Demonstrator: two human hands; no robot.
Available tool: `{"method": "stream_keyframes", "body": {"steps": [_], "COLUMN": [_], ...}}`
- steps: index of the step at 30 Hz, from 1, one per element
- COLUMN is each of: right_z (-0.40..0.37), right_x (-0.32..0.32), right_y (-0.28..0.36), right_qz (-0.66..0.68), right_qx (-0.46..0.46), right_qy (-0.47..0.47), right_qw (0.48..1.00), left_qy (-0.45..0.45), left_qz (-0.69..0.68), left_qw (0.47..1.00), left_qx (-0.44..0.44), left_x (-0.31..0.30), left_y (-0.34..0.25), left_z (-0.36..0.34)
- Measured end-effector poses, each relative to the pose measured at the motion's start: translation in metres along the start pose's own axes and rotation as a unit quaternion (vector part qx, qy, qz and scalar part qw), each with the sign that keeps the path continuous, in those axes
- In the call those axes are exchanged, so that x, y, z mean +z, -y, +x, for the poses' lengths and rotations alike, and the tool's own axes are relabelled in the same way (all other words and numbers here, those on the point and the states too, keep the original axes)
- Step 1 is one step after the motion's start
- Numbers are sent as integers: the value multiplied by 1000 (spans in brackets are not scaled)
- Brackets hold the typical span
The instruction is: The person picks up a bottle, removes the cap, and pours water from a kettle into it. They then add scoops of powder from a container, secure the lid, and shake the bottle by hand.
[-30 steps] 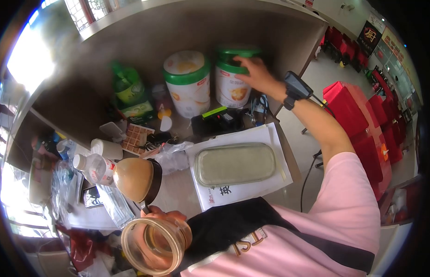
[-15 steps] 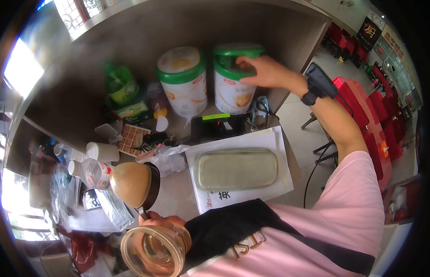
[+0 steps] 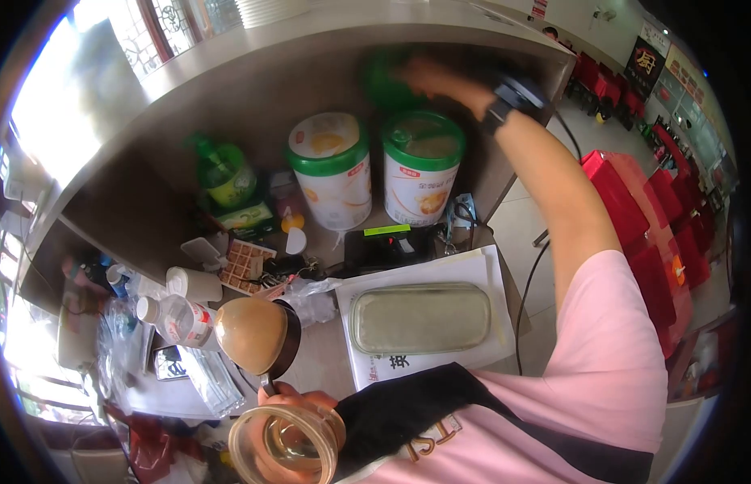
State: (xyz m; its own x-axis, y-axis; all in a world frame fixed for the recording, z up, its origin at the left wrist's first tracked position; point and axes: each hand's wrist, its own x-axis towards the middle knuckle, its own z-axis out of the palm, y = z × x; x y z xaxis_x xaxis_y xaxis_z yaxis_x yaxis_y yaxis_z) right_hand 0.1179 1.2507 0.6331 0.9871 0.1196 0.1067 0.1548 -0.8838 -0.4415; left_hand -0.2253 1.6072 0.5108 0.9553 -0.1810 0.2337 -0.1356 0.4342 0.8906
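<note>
Nearest, well in front of the open can (image 3: 424,165), the left hand (image 3: 299,401) clasps a clear jar (image 3: 285,445) and a scoop (image 3: 254,335) heaped with brown powder. A grey pouch (image 3: 420,317) lies between them and the can. Above the can, the right hand (image 3: 428,77) grasps the green lid (image 3: 383,81), just lifted off. A second can (image 3: 331,169) stands just left.

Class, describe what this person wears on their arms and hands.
The right hand is bare; its wrist has a black strap carrying a black boxy device, seemingly cabled. A short pink sleeve covers that upper arm. The left hand is bare too.
</note>
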Motion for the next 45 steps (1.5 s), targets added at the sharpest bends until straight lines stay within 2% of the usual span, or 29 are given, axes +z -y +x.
{"method": "stream_keyframes", "body": {"steps": [1,3,4,6,7,9,10,12,16,18,19,22,24,26,28,30,32,33,35,36,38,39,41,42,44,45], "right_z": [-20,-59,-65,-75,-77,-79,-79,-75,-93,-96,-93,-73,-57,-57,-42,-35,-30,-35,-48,-44,-30,-33,-42,-44,-48,-50], "right_x": [-5,-11,-4,16,22,29,28,22,-14,-24,-21,8,34,40,46,49,53,49,41,44,52,45,30,26,18,16], "right_y": [9,14,4,-21,-28,-35,-35,-35,-6,3,4,-14,-30,-28,-10,-13,-22,-17,-1,-8,-28,-25,-21,-23,-27,-26], "right_qz": [-4,-183,-181,-295,-293,-289,-289,-271,-248,-334,-334,-321,-285,-249,-375,-371,-287,-290,-195,-196,20,20,136,137,268,269], "right_qx": [-1,-194,-185,-257,-252,-208,-208,-264,-224,-188,-185,-204,-318,-350,-205,-204,-201,-199,-72,-71,-36,-37,4,4,55,55], "right_qy": [4,125,134,97,97,31,31,18,15,135,133,116,4,-39,139,173,226,223,270,268,338,337,270,269,241,239], "right_qw": [1000,956,957,915,917,934,934,926,942,914,915,918,904,902,893,889,909,909,940,941,940,941,953,953,931,931], "left_qy": [-2,-4,-3,1,5,9,12,14,15,19,22,24,26,26,25,25,27,29,32,33,36,37,39,42,44,46], "left_qz": [1,1,3,3,6,7,9,14,18,20,22,24,30,36,38,41,44,44,45,47,50,53,55,61,64,66], "left_qw": [1000,1000,1000,1000,1000,1000,1000,1000,1000,1000,999,999,999,999,999,999,999,999,998,998,998,998,998,997,997,997], "left_qx": [1,-1,-4,-8,-9,-9,-10,-9,-11,-12,-13,-14,-12,-10,-8,-7,-5,-3,0,2,5,6,8,11,14,13], "left_x": [0,0,0,1,2,3,3,2,1,1,1,0,0,-2,-3,-4,-6,-6,-6,-5,-5,-4,-3,-2,0,0], "left_y": [1,3,4,5,5,6,6,5,5,4,4,3,2,0,0,-2,-1,-1,0,-1,-2,-2,-2,-3,-4,-5], "left_z": [0,0,1,3,4,6,6,7,9,10,11,13,13,12,11,10,10,10,11,11,11,11,10,11,10,9]}}
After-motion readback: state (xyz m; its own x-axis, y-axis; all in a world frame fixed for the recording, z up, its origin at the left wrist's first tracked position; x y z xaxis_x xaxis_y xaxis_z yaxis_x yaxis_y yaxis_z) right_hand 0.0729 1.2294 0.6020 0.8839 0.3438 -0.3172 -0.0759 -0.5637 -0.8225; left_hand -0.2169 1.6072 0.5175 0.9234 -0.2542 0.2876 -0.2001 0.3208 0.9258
